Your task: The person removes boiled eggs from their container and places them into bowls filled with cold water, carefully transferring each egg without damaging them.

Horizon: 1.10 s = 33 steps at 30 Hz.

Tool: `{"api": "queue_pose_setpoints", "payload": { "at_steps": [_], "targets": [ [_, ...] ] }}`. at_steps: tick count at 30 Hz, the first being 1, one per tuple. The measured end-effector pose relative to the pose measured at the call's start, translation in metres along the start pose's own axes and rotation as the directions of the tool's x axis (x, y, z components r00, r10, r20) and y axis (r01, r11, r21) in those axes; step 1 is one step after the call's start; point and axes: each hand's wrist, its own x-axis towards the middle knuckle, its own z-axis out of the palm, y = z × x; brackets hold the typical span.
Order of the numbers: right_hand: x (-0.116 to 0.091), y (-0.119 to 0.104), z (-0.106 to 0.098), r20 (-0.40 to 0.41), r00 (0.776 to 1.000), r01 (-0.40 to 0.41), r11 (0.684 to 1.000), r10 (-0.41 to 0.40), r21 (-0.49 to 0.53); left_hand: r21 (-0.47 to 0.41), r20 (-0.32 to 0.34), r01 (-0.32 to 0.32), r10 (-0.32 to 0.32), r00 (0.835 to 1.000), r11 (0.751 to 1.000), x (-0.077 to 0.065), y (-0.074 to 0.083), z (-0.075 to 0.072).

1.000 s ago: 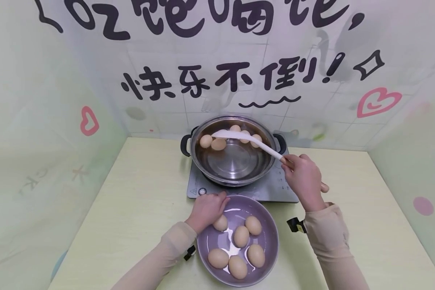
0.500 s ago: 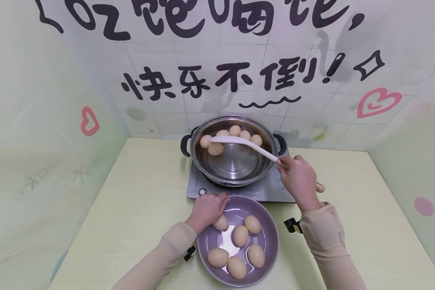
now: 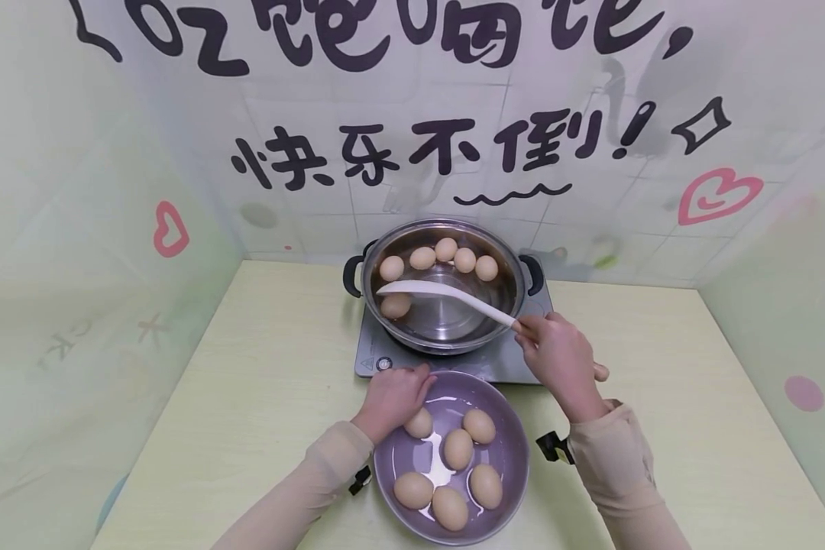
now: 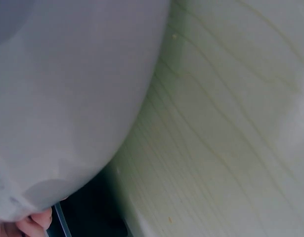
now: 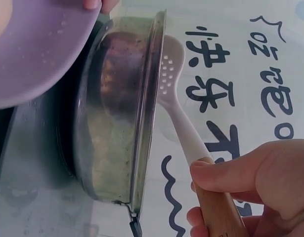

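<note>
My right hand [image 3: 560,363] grips the wooden handle [image 5: 218,207] of a white slotted spoon [image 3: 422,287]. The spoon's perforated head reaches over the left part of a steel pot [image 3: 443,347]. Just in front of that head, a brown egg [image 3: 395,305] lies in the pot, its upper edge overlapped by the spoon. Several more eggs [image 3: 445,249] form an arc along the pot's back wall. With curled fingers, my left hand [image 3: 393,396] holds the far left rim of a purple bowl [image 3: 516,428]. Inside are several eggs [image 3: 457,449], one partly hidden by this hand.
Beneath the pot is a flat grey cooktop [image 3: 543,367]. Black handles [image 3: 352,276] stick out at both sides of the pot. A lettered wall covering [image 3: 282,229] rises close behind, and side panels flank the pale wooden table [image 3: 268,367].
The slotted spoon has come nearer and to the left with my right hand. One egg has shifted toward the pot's front left, away from the others. My left hand stays on the bowl.
</note>
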Motion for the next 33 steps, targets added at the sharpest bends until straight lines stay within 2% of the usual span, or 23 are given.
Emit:
{"api": "queue_pose_setpoints", "payload": {
  "at_steps": [7,21,27,33],
  "targets": [
    [-0.008,-0.002,-0.003,0.029,1.000,0.001,1.000,-0.002,0.009,0.005,-0.006,-0.001,0.001,1.000,1.000,0.000,0.000,0.000],
    [-0.024,-0.003,-0.016,0.140,0.990,-0.020,0.998,0.030,-0.067,0.012,0.017,0.003,-0.003,1.000,1.000,0.000,0.001,-0.001],
    [-0.028,-0.002,-0.021,0.162,0.986,-0.020,0.996,0.033,-0.082,0.013,0.032,0.008,-0.008,0.999,1.000,0.001,0.001,0.000],
    [-0.031,0.000,-0.027,0.175,0.984,-0.030,0.996,0.044,-0.083,0.016,0.016,0.002,-0.002,1.000,1.000,0.001,0.001,0.000]
  ]
}}
